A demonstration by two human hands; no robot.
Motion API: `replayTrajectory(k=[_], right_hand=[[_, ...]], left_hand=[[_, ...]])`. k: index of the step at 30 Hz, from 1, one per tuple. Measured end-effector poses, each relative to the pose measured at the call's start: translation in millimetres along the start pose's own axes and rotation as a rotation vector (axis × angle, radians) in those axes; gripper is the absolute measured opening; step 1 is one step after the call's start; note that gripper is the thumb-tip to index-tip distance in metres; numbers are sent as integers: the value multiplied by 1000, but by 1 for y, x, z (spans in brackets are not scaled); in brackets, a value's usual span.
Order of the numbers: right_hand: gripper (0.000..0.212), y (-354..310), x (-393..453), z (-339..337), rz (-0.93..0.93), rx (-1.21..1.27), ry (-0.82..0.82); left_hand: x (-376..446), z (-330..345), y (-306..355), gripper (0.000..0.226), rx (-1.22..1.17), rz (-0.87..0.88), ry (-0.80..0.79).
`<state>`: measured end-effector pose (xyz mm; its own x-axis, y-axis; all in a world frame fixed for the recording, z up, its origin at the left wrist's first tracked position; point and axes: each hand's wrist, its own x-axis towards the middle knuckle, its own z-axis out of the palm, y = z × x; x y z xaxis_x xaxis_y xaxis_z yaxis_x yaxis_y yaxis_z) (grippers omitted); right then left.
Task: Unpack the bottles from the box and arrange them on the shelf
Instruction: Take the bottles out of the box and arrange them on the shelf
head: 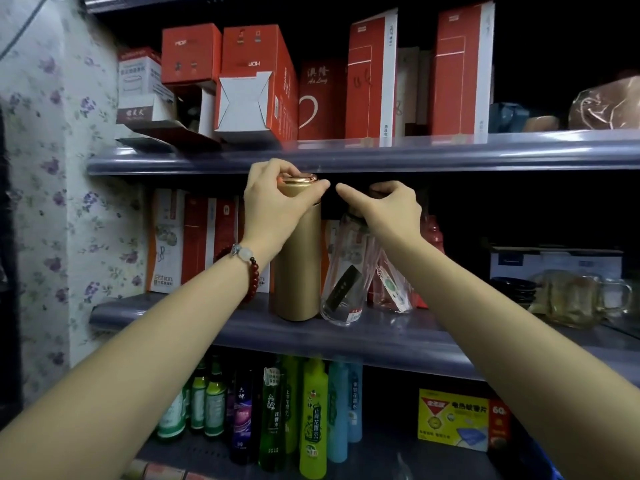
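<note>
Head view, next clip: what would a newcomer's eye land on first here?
Two bare arms reach to the middle shelf: the left hand grips the top of an upright gold flask, and the right hand holds the top of a tilted clear bottle just beside it. Above, red boxes crowd the upper shelf; below stand bright green bottles.

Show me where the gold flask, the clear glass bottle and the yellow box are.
gold flask (300,271): head view, middle of its body.
clear glass bottle (341,292): head view, lower body near the dark label.
yellow box (453,419): head view, its front face.
</note>
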<state>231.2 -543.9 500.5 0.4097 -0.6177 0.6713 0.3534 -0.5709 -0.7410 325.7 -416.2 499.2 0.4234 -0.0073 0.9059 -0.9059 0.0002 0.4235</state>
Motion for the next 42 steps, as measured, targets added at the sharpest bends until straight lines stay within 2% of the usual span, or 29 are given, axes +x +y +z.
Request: replayTrajectory(k=[3,8,10,13,16,20,27,31,42], right_hand=[[65,6,-2,3,-15,14,-28],[66,24,-9,15,-92,33,-56],[72,33,-11,17,-96,69,-44],[81,47,-12,18,-45,98,-44],[82,68,-18,16,-23,80,-181],[106,86,-22,10,-24,-34,-279],[105,92,-21,5,-27,-46,-234],[101,94,-18,12,-35,-61,-220],[98,98,-17,16,-14,-17,-239]], left_hand=[[-11,0,-5,48,-2,56,-47],[-35,3,-31,108,-82,-6,-171],[-45,6,-42,117,-104,-88,-199],[-47,11,-51,116,-149,-178,-213],[-48,11,-64,111,-196,-245,-323],[-55,7,-82,112,-289,-344,-469],[-58,21,-85,110,-273,-375,-387],[-58,24,-89,110,-216,-356,-399],[-49,26,-95,116,-85,-441,-457]])
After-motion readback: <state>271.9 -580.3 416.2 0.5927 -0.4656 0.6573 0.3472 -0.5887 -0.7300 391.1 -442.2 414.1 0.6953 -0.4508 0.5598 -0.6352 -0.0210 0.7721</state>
